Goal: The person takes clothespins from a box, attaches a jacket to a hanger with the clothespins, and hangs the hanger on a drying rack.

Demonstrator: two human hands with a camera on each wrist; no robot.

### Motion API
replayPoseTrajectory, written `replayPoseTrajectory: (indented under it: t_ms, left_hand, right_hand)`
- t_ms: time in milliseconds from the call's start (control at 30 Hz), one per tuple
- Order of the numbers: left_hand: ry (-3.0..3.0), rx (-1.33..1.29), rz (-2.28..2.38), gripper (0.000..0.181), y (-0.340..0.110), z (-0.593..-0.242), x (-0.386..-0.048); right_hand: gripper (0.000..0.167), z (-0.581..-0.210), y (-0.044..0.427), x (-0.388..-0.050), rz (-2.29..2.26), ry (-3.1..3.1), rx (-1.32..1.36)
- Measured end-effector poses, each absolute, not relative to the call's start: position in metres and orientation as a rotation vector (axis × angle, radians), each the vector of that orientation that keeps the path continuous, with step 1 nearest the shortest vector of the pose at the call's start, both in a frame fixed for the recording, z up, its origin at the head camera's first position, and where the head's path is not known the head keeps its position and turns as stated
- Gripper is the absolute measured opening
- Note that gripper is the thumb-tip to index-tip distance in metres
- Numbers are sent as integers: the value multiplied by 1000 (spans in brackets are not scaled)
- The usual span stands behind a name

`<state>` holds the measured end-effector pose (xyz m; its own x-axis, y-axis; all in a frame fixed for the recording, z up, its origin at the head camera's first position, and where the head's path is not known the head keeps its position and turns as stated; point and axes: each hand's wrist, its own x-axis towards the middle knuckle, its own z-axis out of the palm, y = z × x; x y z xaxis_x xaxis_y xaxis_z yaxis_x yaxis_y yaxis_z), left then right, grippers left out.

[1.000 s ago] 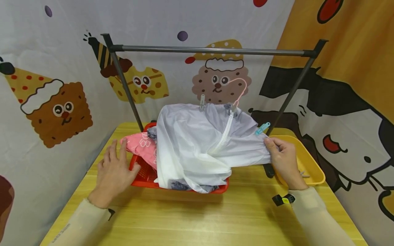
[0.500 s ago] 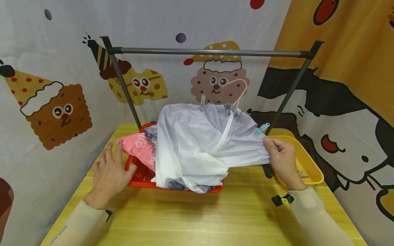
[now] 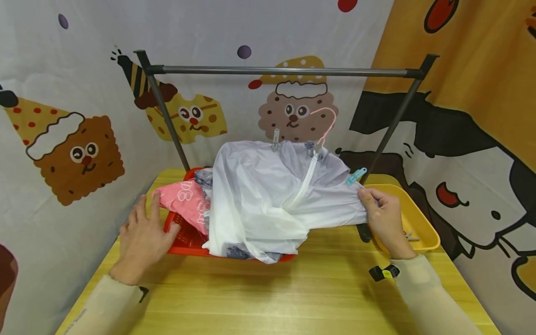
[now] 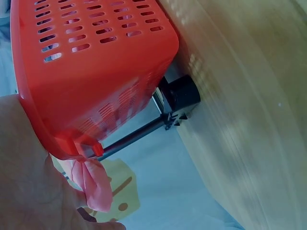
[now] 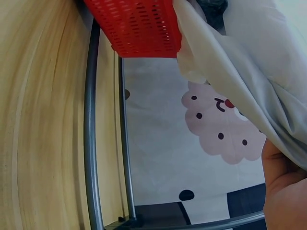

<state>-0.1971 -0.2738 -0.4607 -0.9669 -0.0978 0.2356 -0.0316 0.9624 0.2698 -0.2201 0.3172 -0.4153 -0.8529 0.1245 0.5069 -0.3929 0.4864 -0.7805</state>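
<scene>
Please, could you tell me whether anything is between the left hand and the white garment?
Yes: between the left hand and the white garment are the left end of the red basket and the pink cloth sticking out of it. For the right hand, nothing visible stands between; it grips the garment's edge.

Soft, even light fills the head view, with glare on the wooden table [image 3: 289, 309] nearer than the left fingers [image 3: 155, 210] and right fingers [image 3: 387, 198]. Between them, a soft-edged shadow underlies the red basket [image 3: 190, 251]. The left-wrist view looks hazy and bluish; lens distortion bows the right-wrist view's metal rail [image 5: 89, 129].
</scene>
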Motion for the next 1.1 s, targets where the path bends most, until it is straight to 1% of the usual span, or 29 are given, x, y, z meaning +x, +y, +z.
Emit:
replayPoseTrajectory:
  t_ms: [267,433,667,733,867,1100]
  left_hand:
    - [-2874,102,-387,104,-278,-458,-197]
    - [-2861,77,-393,103,-280,-458,-195]
    - [-2803,14,-428,94,-277,-450,-192]
    - [-2772,-2,-442,91,-273,-445,-191]
    - [-2723,-88,-458,90,-257,-430,-187]
    - [-2696,-337,-489,99,-217,-412,-178]
  right_hand:
    - [30,-417,318,-221,1355,-2230,230]
    - [28,-417,317,-221,1363,-2228,237]
    - [25,-420,317,-222,1372,-2211,237]
    - [25,-420,317,-222,1379,-2209,237]
    - [26,-420,316,-222,1393,-2205,230]
    - [28,-422,315,-223,1402,-2199,185]
